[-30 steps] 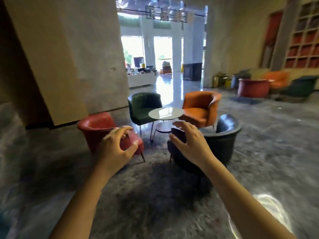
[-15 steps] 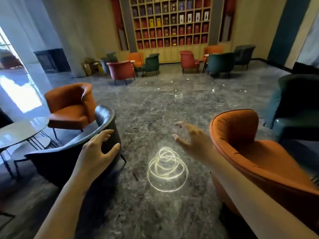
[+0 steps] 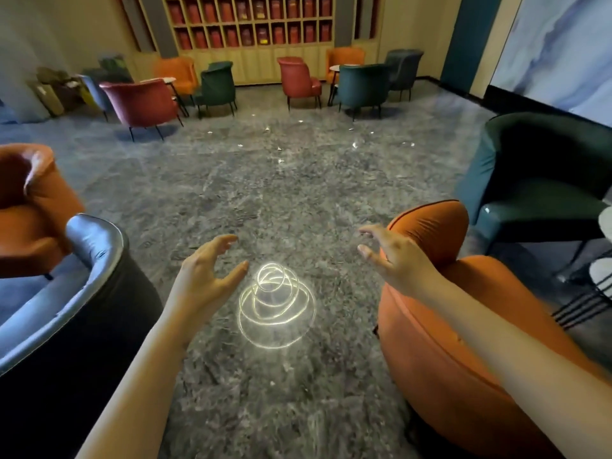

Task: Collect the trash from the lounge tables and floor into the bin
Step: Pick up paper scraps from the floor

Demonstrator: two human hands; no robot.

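Observation:
My left hand [image 3: 207,279] is held out over the grey marble floor [image 3: 281,193], fingers apart and empty. My right hand [image 3: 394,256] is stretched forward above the back of an orange armchair [image 3: 440,342], also spread and holding nothing. Several small pale scraps [image 3: 280,148] lie scattered on the floor in the middle distance. No bin shows in view. A bright coil of reflected light [image 3: 275,306] shines on the floor between my hands.
A black armchair [image 3: 76,293] stands close on my left, another orange one [image 3: 29,207] behind it. A dark green armchair [image 3: 543,187] sits at right beside a table edge [image 3: 605,223]. More chairs and small tables line the far shelf wall [image 3: 251,28].
The view has swung right, from the round table group to the open floor and shelf wall. Both hands stayed raised and empty, spreading a little wider apart.

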